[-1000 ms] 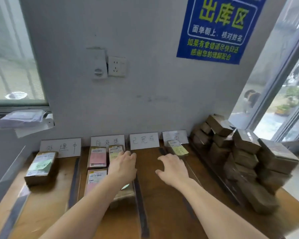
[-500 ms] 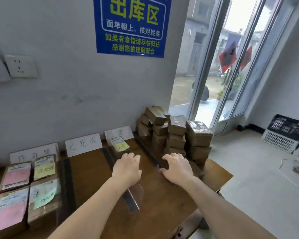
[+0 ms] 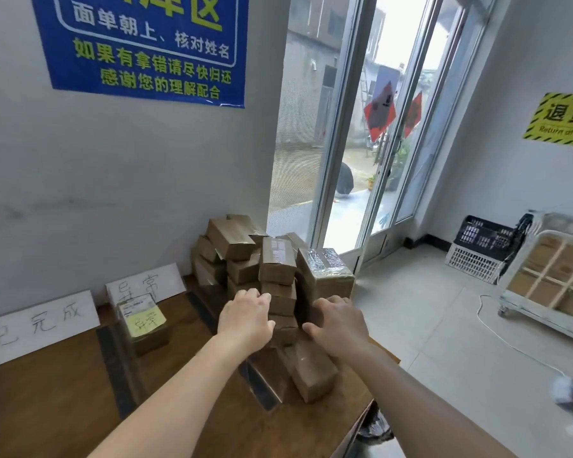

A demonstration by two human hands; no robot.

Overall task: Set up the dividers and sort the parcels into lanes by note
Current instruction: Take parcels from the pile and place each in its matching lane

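A pile of brown parcels (image 3: 242,246) is heaped at the table's far right corner against the wall. My left hand (image 3: 245,317) and my right hand (image 3: 336,325) press from either side on one small brown parcel (image 3: 283,327) low in the front column, fingers curled against it. Another brown parcel (image 3: 311,375) lies flat just below my hands. A parcel with a yellow note (image 3: 143,320) sits in the lane before a handwritten card (image 3: 166,280). A second card (image 3: 37,325) leans on the wall to its left. Dark divider strips (image 3: 116,368) run across the wooden table (image 3: 63,408).
The table's right edge (image 3: 368,414) drops off to the tiled floor. A glass door (image 3: 354,160) stands open behind the pile. Black and white crates (image 3: 480,249) and a wheeled cart (image 3: 549,282) stand at the right, with a white cable on the floor.
My view has swung right, away from the left lanes. Both hands have moved from the middle of the table to the parcel pile and closed in on one parcel.
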